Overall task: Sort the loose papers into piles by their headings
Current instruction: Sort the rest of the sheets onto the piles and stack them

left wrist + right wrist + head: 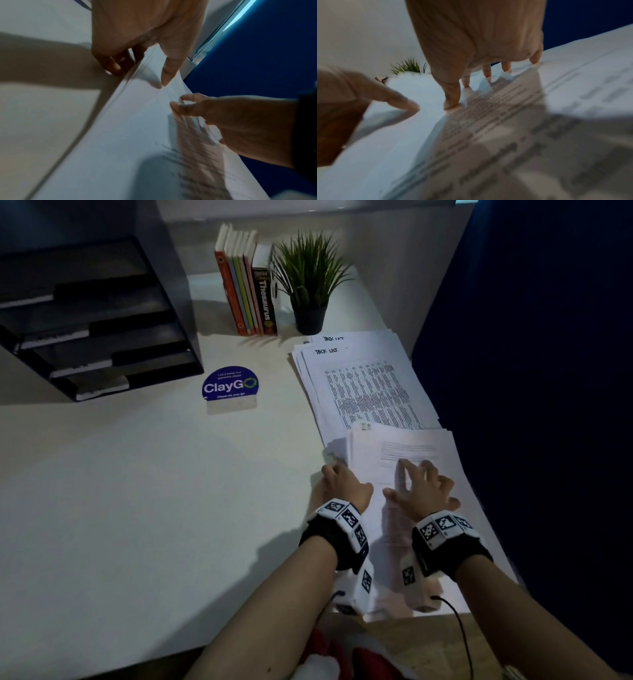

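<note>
Near stack (411,508), right edge of surface (137,491), below "Task List" pile (366,385): left hand (342,484) pinches its left edge, right hand (423,491) presses flat, grasping nothing; lift 1 sheet only, read heading first.

On my white desk (137,491) stood a black tiered paper tray (96,316), upright books (245,285), a green potted plant (310,278) and a blue round ClayGo sign (230,386).
</note>
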The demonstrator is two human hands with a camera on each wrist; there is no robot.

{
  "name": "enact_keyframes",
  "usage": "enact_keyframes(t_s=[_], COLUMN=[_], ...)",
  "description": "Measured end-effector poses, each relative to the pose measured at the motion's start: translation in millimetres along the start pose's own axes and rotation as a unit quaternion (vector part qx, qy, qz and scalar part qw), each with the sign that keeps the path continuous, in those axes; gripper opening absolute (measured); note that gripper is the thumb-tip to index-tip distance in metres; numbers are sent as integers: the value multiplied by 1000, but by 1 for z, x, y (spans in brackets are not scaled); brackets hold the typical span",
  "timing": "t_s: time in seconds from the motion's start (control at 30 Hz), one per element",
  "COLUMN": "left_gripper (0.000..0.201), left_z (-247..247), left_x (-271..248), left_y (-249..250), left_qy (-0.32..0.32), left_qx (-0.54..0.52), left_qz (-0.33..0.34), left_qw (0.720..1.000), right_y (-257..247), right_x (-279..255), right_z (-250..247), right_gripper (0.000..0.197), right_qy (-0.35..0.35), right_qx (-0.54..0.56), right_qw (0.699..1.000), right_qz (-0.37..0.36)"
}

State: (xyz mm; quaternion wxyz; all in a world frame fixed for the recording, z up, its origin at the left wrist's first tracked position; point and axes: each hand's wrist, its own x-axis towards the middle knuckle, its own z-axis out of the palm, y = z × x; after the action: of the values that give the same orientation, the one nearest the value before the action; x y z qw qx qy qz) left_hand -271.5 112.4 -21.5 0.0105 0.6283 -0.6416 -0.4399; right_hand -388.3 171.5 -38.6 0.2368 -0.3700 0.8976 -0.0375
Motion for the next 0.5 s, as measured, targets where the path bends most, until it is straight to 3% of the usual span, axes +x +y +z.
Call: enact_keyframes(t_s=[0.1,0.23,0.4,0.43,0.5], left_gripper=[49,41,58,58,50], left_z=[19,32,-10,-21,-47], left_x=[-14,-32,-6,0,5], left_y=[8,4,-22,-29,-42], left_qy=[-28,-30,-54,-50,-21], left_qx=[-95,-83,-179,-221,-333], left_qz=[63,152,114,107,81], left_qw=[993,984,976,968,939], right_y=[4,14,31,30,21], right_x=[0,5,17,19,22], right_z=[4,-4,-32,-34,-33], right_gripper=[63,57,97,98,81], right_qy=[26,30,62,71,54], right_qx=[12,71,204,251,379], right_qw=[999,997,976,964,924], right_qz=[-14,9,52,48,-19])
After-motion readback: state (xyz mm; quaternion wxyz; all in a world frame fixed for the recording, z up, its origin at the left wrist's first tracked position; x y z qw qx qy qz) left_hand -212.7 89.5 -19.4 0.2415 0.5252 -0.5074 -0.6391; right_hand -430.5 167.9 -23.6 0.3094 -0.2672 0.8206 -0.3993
